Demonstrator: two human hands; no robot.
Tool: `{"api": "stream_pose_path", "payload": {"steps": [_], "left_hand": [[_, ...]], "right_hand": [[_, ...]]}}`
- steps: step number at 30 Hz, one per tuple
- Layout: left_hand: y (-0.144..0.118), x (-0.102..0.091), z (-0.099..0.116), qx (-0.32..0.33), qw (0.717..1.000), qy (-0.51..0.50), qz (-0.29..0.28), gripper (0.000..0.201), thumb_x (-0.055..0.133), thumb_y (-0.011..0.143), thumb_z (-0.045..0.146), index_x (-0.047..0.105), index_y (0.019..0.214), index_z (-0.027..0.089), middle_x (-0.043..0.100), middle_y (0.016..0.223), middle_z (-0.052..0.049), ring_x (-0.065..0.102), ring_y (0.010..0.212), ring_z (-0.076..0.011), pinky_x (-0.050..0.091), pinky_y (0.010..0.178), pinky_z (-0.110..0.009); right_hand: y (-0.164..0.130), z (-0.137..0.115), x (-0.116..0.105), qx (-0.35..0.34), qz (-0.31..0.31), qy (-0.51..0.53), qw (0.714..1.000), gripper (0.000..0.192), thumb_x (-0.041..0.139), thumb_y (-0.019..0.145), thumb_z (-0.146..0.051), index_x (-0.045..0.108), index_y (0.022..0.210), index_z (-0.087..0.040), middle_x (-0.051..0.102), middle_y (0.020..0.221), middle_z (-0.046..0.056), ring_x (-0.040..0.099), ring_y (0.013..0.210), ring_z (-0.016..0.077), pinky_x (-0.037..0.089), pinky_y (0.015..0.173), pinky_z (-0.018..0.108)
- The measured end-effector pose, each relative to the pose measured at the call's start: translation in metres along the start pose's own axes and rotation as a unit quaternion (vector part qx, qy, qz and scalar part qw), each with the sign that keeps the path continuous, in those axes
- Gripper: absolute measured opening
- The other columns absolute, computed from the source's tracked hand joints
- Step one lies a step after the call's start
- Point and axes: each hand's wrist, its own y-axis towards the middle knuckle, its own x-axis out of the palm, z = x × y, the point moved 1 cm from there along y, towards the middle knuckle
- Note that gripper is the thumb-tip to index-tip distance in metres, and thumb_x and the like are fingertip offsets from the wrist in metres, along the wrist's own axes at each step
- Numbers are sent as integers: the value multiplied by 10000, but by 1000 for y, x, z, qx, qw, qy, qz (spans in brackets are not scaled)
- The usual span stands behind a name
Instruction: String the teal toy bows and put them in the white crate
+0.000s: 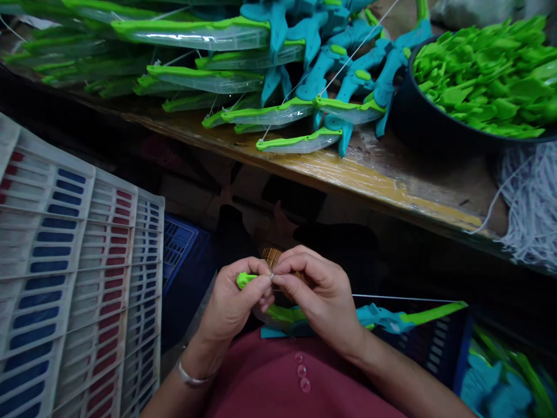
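Note:
A toy bow (383, 318) with green limbs and a teal middle lies across my lap, partly hidden behind my hands. My left hand (228, 305) is closed around one green limb, whose tip (245, 281) sticks out past the fingers. Close against it, my right hand (322, 290) pinches a bit of white string at the limb end; the exact knot or loop is too small to make out. From behind the right hand the white string (404, 298) runs taut to the bow's other tip at the right.
Several similar toy bows (204, 35) are piled on the worktable (348, 174). At right stand a black tub (404, 110) of green plastic pieces and a bundle of white strings (533, 203). A white slatted crate (91, 278) rises at left; more bows (496, 383) lie at lower right.

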Motion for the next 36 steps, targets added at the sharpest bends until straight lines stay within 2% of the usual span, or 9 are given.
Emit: {"api": "stream_pose_path", "payload": {"steps": [4,11,15,20,23,26,30,34,36], "left_hand": [[1,4,1,-3,999,-32,-10,240,823,782,274,651,675,145,525,525,39,449,447,-68,419,431,-173],[-2,6,1,27,999,-36,-11,243,799,826,295,659,690,151,499,576,40,467,481,-76,414,438,-167],[-5,6,0,31,999,-29,-2,235,804,838,297,669,710,155,526,591,36,483,482,-76,407,437,-163],[-5,4,0,29,1000,-6,7,223,797,847,293,678,718,156,544,601,30,479,489,-77,411,440,-168],[-3,5,-1,43,999,-3,16,223,789,847,279,668,707,155,542,611,25,484,507,-83,424,451,-173],[-2,6,-1,55,998,-16,17,238,786,853,281,658,699,152,535,613,24,483,517,-83,435,459,-175],[-2,4,-3,46,999,-23,7,250,791,862,305,662,715,149,534,617,26,479,516,-80,432,458,-168],[-2,-1,-6,33,999,3,8,271,799,866,361,673,753,149,534,616,32,473,500,-72,411,462,-162],[-3,0,-8,36,999,7,-1,283,792,875,385,671,770,152,552,633,24,484,512,-77,410,472,-166]], "right_hand": [[-7,-1,4,-99,2,-73,992,145,635,981,-100,743,986,-197,700,894,32,673,843,144,568,759,288],[-8,-5,0,-129,-37,-122,983,180,576,996,-72,712,1080,-154,693,952,77,664,867,157,579,742,303],[-7,-9,-1,-197,-61,-232,951,154,539,989,-65,677,1025,-122,671,887,100,617,819,186,553,698,332],[-5,-7,1,-243,-49,-328,912,176,517,988,-76,646,915,-171,645,804,79,564,739,188,521,637,330],[-5,-1,0,-245,-15,-315,917,157,516,992,-90,631,942,-186,643,819,64,579,764,185,526,648,326],[-6,2,-1,-211,8,-269,940,130,536,992,-96,616,983,-199,639,845,45,596,786,172,529,671,318],[-7,-3,-2,-145,-25,-194,970,113,537,1005,-113,615,1009,-194,650,905,46,628,846,164,542,723,310],[-6,-8,0,-145,-65,-176,971,147,597,1012,-159,637,1153,-165,673,997,74,637,911,175,546,762,312],[-7,-8,-2,-150,-69,-187,968,106,593,1020,-147,666,1094,-166,668,923,60,625,853,165,530,736,300]]}}
